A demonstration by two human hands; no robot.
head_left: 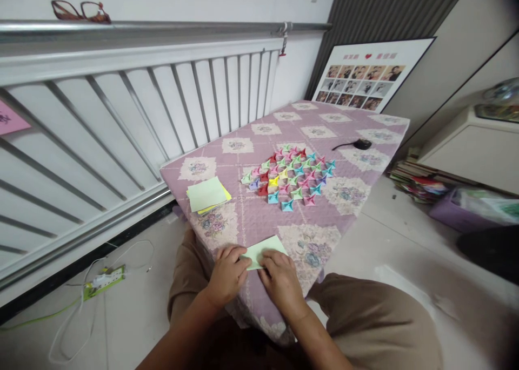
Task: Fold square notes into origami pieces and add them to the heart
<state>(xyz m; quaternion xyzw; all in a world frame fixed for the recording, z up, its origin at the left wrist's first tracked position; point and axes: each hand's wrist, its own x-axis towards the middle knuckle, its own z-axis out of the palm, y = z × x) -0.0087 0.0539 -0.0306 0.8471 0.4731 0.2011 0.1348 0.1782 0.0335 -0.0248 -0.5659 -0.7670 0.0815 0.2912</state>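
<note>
A light green paper (272, 243), apparently folded into a rectangle, lies near the table's close edge. At its left end, my left hand (227, 271) has curled fingers and thumb closed on the edge. My right hand (280, 277) pinches the lower edge near the middle, fingertips on top of the sheet. Left of them sits a stack of square paper (206, 194), pale green on top with yellow showing beneath. Beyond my hands, many small folded paper pieces (283, 174) in pink, red, green, blue and yellow stand grouped in rows.
A floral tablecloth (247, 219) covers the table. A black object with a short cable (362, 143) lies at right. A white radiator (194, 94) borders the left side; glasses (81, 12) rest on its pipe. A photo board (365, 75) leans behind. A power strip (106, 281) lies on the floor.
</note>
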